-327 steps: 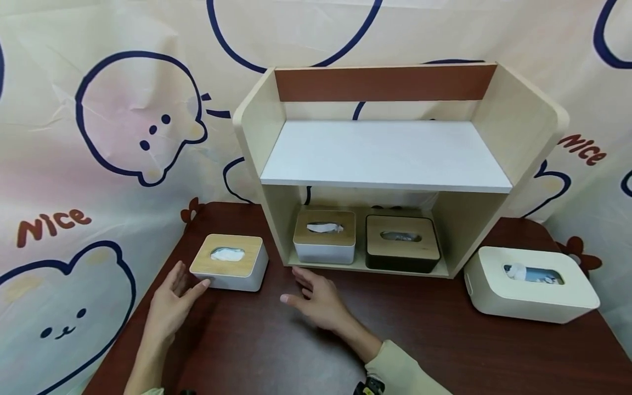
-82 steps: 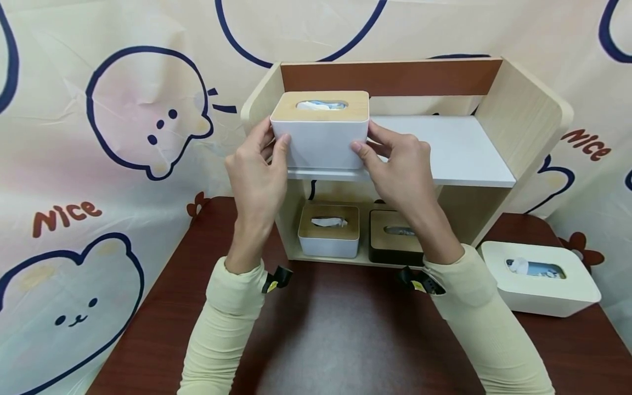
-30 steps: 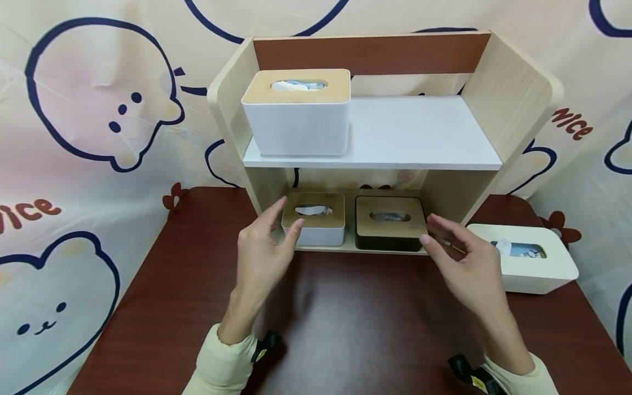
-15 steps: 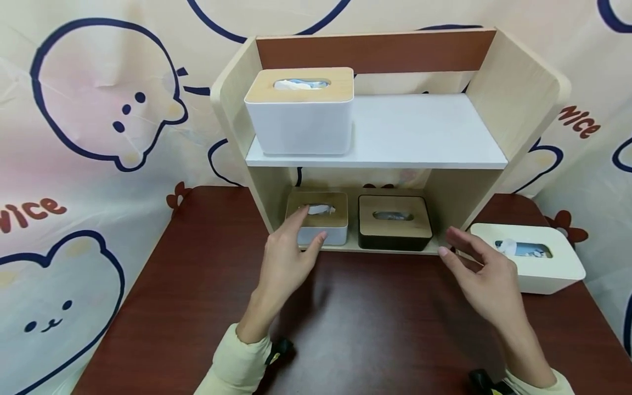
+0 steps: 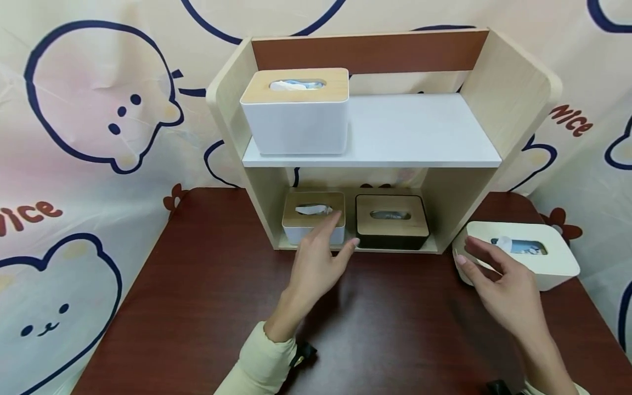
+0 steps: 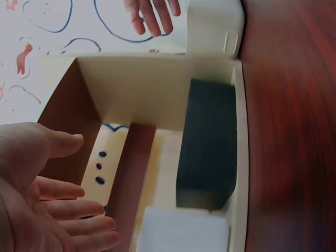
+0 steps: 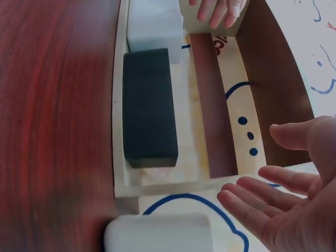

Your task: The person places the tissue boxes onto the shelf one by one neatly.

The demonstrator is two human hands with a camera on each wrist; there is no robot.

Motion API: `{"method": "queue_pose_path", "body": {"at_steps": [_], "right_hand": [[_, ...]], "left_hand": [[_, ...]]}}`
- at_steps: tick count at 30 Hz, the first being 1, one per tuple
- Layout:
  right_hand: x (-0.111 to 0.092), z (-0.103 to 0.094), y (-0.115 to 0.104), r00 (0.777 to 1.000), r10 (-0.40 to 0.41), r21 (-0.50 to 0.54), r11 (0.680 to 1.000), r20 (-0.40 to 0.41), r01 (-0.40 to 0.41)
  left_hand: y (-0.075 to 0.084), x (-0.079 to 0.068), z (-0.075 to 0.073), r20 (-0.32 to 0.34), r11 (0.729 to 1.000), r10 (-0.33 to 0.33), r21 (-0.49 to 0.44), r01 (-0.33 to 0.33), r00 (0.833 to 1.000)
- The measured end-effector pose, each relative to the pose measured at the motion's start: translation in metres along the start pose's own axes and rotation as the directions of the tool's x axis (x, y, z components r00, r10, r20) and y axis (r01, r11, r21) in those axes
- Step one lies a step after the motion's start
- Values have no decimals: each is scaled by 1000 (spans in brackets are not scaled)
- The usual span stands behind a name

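Note:
My left hand [image 5: 318, 266], fingers extended and holding nothing, reaches in front of the lower compartment. It overlaps the small white tissue box with a wooden lid [image 5: 292, 220]. Right of that stands a black tissue box with a wooden top [image 5: 392, 241]. My right hand [image 5: 508, 291] is by the left end of an all-white tissue box [image 5: 555, 263] on the table, fingers loosely bent and overlapping it in the head view. On the upper shelf's left side sits another wooden-lidded white tissue box [image 5: 296, 129]. Both wrist views show the palms with nothing in them.
A two-tier wooden shelf unit [image 5: 513, 93] with a white upper board [image 5: 419, 131] stands at the back of the dark red-brown table [image 5: 197, 307]. Behind it hangs a cartoon-printed cloth [image 5: 99, 208]. The all-white box stands just outside the unit's right side.
The wooden-lidded white box from the table's left was lifted by both hands onto the upper shelf and let go. Since then both hands have lowered and moved right, the right one to the all-white box.

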State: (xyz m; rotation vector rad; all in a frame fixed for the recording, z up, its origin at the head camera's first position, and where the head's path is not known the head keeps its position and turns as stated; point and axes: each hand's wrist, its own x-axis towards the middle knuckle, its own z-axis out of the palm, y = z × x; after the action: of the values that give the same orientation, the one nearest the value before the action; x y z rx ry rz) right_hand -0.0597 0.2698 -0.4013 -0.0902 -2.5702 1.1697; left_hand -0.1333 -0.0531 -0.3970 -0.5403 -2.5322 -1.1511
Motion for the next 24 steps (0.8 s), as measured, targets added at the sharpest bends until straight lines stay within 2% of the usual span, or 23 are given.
{"method": "queue_pose_path", "body": {"at_steps": [7,11,15,18,22,24], "right_hand": [[-7,-8,15,998,22,15,1000,-51,-21],[-12,-15,24,995,51,11,999,-85,-51],[-16,-24,32,988,116,-17,993,-105,-119],[-20,-27,39,978,165,-99,979,-130,-179],[-25,-32,43,954,244,-184,944,-173,-275],[-26,-34,45,939,286,-183,930,-189,-320]], "left_hand": [[11,1,25,74,1000,10,-30,-8,997],[19,0,39,123,999,-8,-31,12,992],[28,-2,52,170,1000,-21,-19,25,985],[33,-3,63,197,1000,-16,-22,21,980],[41,-5,75,228,999,8,-36,0,974],[46,-6,80,238,999,21,-44,-11,971]]}}
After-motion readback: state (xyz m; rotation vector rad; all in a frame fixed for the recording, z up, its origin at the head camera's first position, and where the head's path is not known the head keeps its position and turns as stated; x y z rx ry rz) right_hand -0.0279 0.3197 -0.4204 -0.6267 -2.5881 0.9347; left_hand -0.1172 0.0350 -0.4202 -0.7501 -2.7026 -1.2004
